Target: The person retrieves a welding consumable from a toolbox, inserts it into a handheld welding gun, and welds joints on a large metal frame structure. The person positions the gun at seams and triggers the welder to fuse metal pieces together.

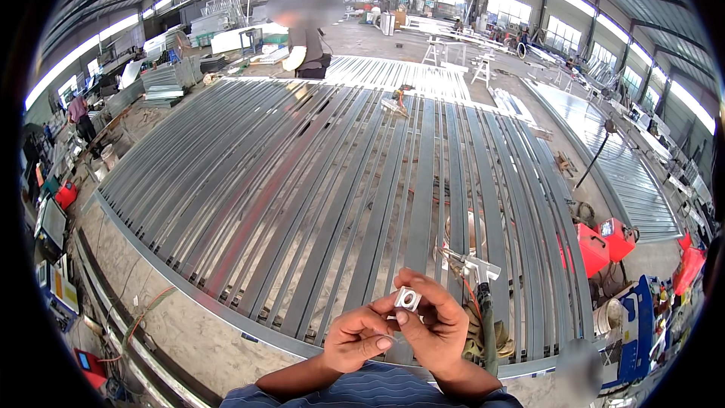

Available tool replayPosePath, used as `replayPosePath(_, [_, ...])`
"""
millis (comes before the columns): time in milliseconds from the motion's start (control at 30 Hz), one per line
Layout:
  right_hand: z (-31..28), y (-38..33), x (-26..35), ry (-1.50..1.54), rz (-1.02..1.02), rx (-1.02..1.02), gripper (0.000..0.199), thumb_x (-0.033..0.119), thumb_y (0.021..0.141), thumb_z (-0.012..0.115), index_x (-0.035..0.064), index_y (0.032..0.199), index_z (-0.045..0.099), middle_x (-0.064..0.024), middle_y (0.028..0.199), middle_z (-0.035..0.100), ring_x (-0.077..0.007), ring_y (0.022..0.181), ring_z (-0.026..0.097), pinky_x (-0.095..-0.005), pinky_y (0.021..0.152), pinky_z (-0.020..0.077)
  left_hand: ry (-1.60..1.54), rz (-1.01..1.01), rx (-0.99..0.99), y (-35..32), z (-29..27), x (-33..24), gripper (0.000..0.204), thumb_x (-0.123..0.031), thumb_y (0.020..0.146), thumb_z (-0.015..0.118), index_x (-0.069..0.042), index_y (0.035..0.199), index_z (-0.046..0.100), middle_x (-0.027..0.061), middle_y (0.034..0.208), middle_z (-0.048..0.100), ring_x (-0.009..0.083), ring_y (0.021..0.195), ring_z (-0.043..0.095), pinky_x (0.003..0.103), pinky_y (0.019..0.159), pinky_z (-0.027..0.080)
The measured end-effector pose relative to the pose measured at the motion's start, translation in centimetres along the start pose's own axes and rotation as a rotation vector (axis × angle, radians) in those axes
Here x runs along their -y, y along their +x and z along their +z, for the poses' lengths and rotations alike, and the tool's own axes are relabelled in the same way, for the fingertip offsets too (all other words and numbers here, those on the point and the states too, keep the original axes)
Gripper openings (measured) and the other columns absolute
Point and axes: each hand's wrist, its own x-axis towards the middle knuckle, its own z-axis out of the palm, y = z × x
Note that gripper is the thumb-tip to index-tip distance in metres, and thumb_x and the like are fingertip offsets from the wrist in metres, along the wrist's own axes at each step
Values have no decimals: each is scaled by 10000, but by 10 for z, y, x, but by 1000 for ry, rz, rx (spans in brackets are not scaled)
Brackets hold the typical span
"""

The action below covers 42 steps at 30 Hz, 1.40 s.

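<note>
Close in front of my body, my right hand (442, 325) pinches a small square white-silver block with a round hole (408, 299) between thumb and fingers. The holed face is turned up toward me. Just beside it, my left hand (358, 338) is closed, thumb and fingertips together near the block's lower left. Something thin and pale shows by its thumb, too small to name. Both hands are above the near edge of a large frame of grey metal slats (362, 219). A silver torch-like tool (472, 264) with a dark hose lies on the slats beyond my right hand.
A person (306, 49) stands at the far side of the frame. Red machines (593, 249) and a blue cart (638, 332) stand to the right. Another tool (394, 104) rests on the far slats. A bucket (464, 233) shows beneath the slats. Long bars (113, 310) lie at the left.
</note>
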Motion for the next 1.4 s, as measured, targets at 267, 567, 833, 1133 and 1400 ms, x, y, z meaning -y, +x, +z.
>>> replayPosePath(267, [0, -3, 1, 64, 5, -53, 380, -113, 909, 694, -30, 1265, 591, -249, 1388, 604, -267, 1251, 638, -344, 989, 562, -82, -2, -72, 1, 14, -1, 99, 29, 956, 665, 43, 1046, 626, 331, 1576, 394, 345, 1390, 508, 470, 1109, 414])
replayPosePath(567, [-8, -3, 4, -66, -23, 31, 348, -112, 906, 694, -32, 1235, 614, -258, 1364, 623, -278, 1260, 636, -361, 1000, 557, 15, -16, -20, -8, 4, 0, 75, 26, 996, 633, 16, 1070, 628, 271, 1612, 376, 288, 1410, 500, 456, 1119, 437])
replayPosePath(833, [-4, -10, 1, 13, -15, -23, 361, -94, 918, 699, -5, 1245, 575, -261, 1399, 594, -297, 1270, 629, -380, 1029, 537, 32, -10, -19, -5, 8, -3, 59, -9, 991, 659, 3, 1045, 637, 292, 1561, 441, 174, 1207, 597, 342, 970, 475])
replayPosePath(1133, [-17, -6, 4, -251, -91, 149, 374, -106, 905, 694, -29, 1251, 573, -275, 1386, 601, -306, 1273, 628, -397, 1043, 529, 56, 1, -50, -8, 6, -2, 58, 2, 984, 663, 7, 1031, 630, 332, 1521, 458, 265, 1255, 612, 410, 1021, 491])
replayPosePath(1400, [-7, -9, 6, 7, -24, 24, 455, -126, 891, 679, -30, 1306, 519, -293, 1433, 566, -325, 1313, 607, -412, 1076, 508, 42, 15, -33, 1, 10, -1, 59, 12, 984, 655, 21, 1034, 624, 364, 1522, 438, 237, 1235, 613, 366, 933, 520])
